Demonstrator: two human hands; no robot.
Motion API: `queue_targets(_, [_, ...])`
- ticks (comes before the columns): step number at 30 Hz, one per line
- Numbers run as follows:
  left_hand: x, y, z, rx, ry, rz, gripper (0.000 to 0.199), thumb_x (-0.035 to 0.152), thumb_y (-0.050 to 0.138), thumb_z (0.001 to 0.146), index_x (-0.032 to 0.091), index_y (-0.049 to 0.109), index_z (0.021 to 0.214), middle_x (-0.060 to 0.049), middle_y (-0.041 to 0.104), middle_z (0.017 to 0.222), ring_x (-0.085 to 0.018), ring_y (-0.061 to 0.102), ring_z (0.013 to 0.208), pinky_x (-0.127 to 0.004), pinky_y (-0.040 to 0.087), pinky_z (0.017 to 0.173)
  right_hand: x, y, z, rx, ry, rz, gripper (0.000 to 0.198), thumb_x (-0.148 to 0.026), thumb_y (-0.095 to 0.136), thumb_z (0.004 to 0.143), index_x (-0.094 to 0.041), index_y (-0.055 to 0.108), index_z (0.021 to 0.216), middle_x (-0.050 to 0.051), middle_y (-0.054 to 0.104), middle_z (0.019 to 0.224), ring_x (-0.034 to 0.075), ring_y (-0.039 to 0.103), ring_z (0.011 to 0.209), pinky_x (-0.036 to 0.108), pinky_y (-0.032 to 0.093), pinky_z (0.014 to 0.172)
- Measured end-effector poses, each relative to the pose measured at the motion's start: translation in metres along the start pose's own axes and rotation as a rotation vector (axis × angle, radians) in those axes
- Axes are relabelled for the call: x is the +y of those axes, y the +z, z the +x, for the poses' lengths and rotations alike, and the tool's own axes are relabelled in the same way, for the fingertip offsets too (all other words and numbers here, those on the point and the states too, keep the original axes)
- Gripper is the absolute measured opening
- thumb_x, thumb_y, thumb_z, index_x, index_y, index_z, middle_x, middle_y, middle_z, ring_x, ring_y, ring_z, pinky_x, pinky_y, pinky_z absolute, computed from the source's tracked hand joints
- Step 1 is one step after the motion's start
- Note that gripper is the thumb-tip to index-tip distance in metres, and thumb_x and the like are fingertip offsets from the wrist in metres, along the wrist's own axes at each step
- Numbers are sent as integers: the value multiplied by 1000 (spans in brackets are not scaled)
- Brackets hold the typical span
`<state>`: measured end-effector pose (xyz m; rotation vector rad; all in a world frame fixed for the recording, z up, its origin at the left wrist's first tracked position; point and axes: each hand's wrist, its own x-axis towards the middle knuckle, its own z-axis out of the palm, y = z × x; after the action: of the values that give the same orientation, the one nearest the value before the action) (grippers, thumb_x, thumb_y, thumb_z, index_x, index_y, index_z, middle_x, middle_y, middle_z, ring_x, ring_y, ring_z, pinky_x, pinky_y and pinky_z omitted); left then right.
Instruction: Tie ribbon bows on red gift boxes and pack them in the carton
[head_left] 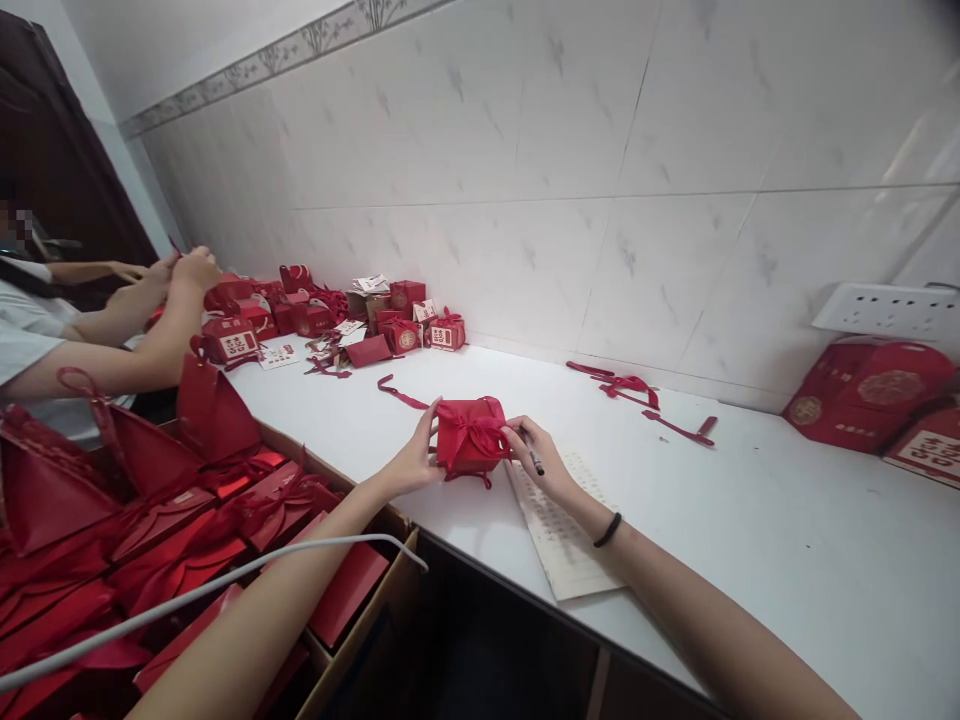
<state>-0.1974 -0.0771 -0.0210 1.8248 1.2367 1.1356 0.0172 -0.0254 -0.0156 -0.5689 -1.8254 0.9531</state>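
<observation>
- The left hand [411, 462] holds the left side of a small red box [469, 436]; its fingers are curved around the box wall and the thumb lies on the top edge.
- The right hand [538, 460] touches the right side of the same box with thumb and first finger pinched at the ribbon bow [474, 428], and a dark pen [532, 456] is kept between the other fingers.
- The red box stands on the white table [787, 560], close to the front edge, just beside a printed paper sheet [564, 535].
- The right wrist carries a black band [608, 530].
- The writing on the paper sheet is too small to read.
- The far boxes [405, 325] near the tiled wall [600, 200] have white labels with a red sign, but I cannot read it surely.
- A carton of red bags [150, 520] at the left is cut by the picture border.
- Another person's hands [176, 275] work at the far left; what they hold is hard to see.
</observation>
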Motion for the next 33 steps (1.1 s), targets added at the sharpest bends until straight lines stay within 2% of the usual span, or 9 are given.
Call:
queue_targets(6, [2, 3, 2, 84, 100, 127, 94, 21, 70, 62, 26, 13, 136, -16, 35, 138, -32, 42, 125, -47, 46, 94, 16, -9, 11, 116, 60, 107, 40, -57, 55, 83, -19, 51, 73, 1, 53, 68, 16, 51, 62, 30, 47, 60])
queue_targets(10, [1, 4, 3, 116, 97, 138, 93, 20, 69, 61, 25, 14, 135, -15, 35, 138, -32, 40, 127, -47, 46, 94, 34, -16, 20, 290, 182, 74, 42, -61, 47, 84, -19, 50, 87, 9, 62, 89, 24, 60, 87, 40, 52, 74])
queue_targets(14, [2, 3, 3, 138, 82, 145, 95, 18, 69, 60, 26, 14, 136, -15, 34, 138, -33, 39, 127, -48, 47, 94, 36, -18, 21, 408, 234, -51, 59, -60, 54, 79, -18, 41, 119, 20, 44, 129, 32, 39, 124, 49, 40, 95])
queue_targets(16, [2, 4, 4, 132, 77, 140, 95, 18, 69, 61, 28, 14, 137, -15, 34, 138, -33, 39, 127, -47, 48, 93, 29, -16, 20, 392, 198, -124, 62, -59, 55, 80, -19, 39, 124, 19, 41, 133, 32, 34, 127, 49, 36, 99])
queue_targets(20, [3, 5, 4, 106, 72, 144, 94, 21, 69, 61, 28, 14, 137, -15, 34, 139, -33, 41, 126, -45, 49, 91, 15, -10, 20, 184, 85, -85, 43, -57, 52, 83, -18, 52, 100, 10, 60, 93, 25, 58, 90, 41, 47, 80])
queue_targets(23, [4, 4, 4, 81, 67, 140, 97, 24, 70, 61, 27, 13, 139, -15, 32, 142, -32, 41, 126, -46, 46, 94, 11, -8, 21, 77, 73, 66, 39, -56, 60, 79, -18, 53, 86, 2, 57, 74, 18, 55, 66, 31, 46, 61])
queue_targets(26, [1, 0, 2, 28, 37, 37, 96, 32, 69, 63, 25, 15, 142, -14, 28, 146, -33, 34, 131, -49, 38, 102, 12, -8, 21, 96, 64, 123, 39, -54, 66, 76, -18, 52, 81, -1, 53, 69, 14, 50, 59, 28, 42, 55])
queue_targets(29, [-6, -7, 3, 3, 18, -149, 85, 44, 65, 65, 22, 30, 139, -12, 31, 146, -35, 28, 134, -49, 31, 107, 12, -5, 18, 126, 36, 95, 39, -56, 65, 75, -19, 52, 77, 0, 54, 69, 14, 50, 59, 28, 42, 56])
queue_targets(33, [-9, -12, 3, 111, -1, -341, 77, 59, 57, 69, 21, 40, 134, -12, 48, 131, -35, 43, 124, -48, 36, 103, 8, 2, 12, 85, 6, 95, 40, -59, 62, 77, -19, 52, 77, 1, 56, 69, 17, 52, 62, 30, 44, 59])
